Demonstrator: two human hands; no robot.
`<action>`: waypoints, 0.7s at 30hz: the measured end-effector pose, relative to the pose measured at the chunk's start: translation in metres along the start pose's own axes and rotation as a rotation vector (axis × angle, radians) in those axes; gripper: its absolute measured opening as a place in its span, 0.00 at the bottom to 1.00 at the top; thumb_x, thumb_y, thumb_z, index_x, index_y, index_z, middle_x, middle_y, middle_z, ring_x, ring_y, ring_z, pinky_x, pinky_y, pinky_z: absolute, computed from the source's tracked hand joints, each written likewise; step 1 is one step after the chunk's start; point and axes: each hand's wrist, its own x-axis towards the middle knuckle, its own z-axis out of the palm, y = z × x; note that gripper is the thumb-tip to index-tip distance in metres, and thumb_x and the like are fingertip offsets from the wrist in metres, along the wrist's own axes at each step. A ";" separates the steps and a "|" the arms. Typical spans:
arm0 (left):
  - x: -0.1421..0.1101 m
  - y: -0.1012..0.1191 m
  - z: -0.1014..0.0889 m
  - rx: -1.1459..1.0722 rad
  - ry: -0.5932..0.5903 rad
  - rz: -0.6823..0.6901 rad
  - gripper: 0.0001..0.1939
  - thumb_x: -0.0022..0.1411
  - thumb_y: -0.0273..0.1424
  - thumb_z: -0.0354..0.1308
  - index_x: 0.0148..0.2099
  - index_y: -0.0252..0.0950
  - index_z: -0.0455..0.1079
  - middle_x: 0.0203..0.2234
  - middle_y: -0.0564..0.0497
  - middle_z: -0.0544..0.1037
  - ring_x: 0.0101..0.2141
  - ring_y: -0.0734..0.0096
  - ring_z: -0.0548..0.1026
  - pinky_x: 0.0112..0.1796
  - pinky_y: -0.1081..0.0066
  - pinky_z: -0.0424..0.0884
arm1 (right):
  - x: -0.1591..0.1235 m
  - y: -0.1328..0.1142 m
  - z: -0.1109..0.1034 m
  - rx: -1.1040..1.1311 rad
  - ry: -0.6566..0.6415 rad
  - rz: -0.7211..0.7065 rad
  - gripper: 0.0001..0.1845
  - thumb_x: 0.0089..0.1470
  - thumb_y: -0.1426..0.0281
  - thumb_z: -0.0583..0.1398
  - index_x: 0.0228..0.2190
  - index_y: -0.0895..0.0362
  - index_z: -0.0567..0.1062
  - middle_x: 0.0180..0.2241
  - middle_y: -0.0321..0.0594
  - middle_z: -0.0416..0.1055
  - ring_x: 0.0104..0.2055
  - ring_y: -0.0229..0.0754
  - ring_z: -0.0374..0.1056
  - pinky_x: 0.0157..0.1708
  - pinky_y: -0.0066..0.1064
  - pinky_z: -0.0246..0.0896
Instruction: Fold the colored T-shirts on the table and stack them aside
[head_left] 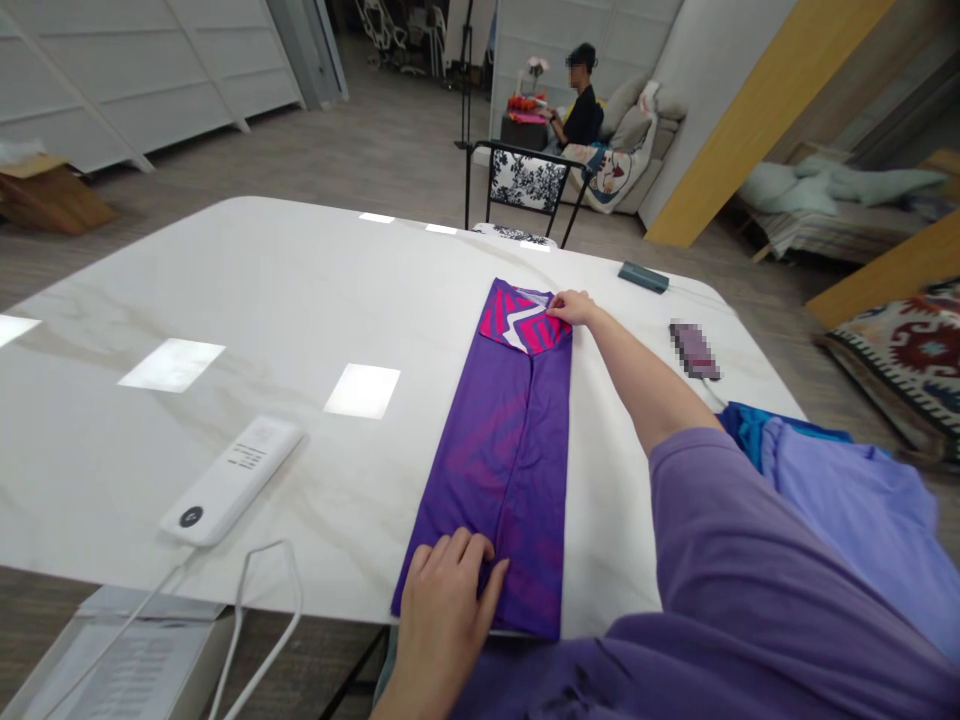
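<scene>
A purple garment with a pink and white patterned top end lies folded into a long narrow strip on the white table. My left hand lies flat on its near end, fingers stretched out and pressing the cloth. My right hand reaches to the far end and pinches the garment's upper right corner beside the pink pattern. My purple sleeve covers the lower right of the view.
A white power bank with a cable lies at the near left. A dark case and a blurred phone lie at the far right. More blue and lilac cloth sits at the right edge. A chair and a seated person are beyond the table.
</scene>
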 end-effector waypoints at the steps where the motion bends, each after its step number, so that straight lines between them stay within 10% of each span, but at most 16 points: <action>1: -0.002 0.000 0.001 -0.024 -0.010 0.001 0.10 0.79 0.39 0.58 0.42 0.48 0.77 0.37 0.49 0.82 0.38 0.53 0.83 0.40 0.48 0.77 | 0.002 0.001 0.002 0.037 -0.002 0.001 0.18 0.67 0.56 0.66 0.49 0.54 0.86 0.55 0.45 0.85 0.60 0.56 0.75 0.70 0.53 0.60; 10: 0.019 -0.017 -0.018 -0.215 0.028 -0.039 0.13 0.70 0.54 0.64 0.51 0.59 0.79 0.39 0.47 0.85 0.40 0.44 0.84 0.39 0.41 0.81 | 0.023 0.012 0.003 0.247 0.099 -0.064 0.19 0.72 0.53 0.65 0.53 0.53 0.82 0.52 0.47 0.84 0.60 0.56 0.71 0.70 0.55 0.61; 15: 0.182 -0.043 -0.044 -0.097 0.129 0.155 0.19 0.82 0.41 0.48 0.65 0.48 0.76 0.58 0.44 0.84 0.59 0.50 0.81 0.64 0.46 0.77 | 0.006 0.054 -0.008 0.426 0.012 -0.001 0.17 0.74 0.61 0.61 0.51 0.60 0.83 0.52 0.48 0.85 0.46 0.43 0.75 0.54 0.32 0.71; 21: 0.407 -0.056 -0.005 0.031 0.026 0.265 0.27 0.83 0.36 0.45 0.76 0.39 0.69 0.76 0.45 0.71 0.78 0.58 0.63 0.79 0.53 0.59 | -0.008 0.080 -0.003 0.557 -0.093 -0.034 0.16 0.65 0.58 0.70 0.44 0.60 0.84 0.45 0.46 0.86 0.38 0.39 0.73 0.41 0.27 0.69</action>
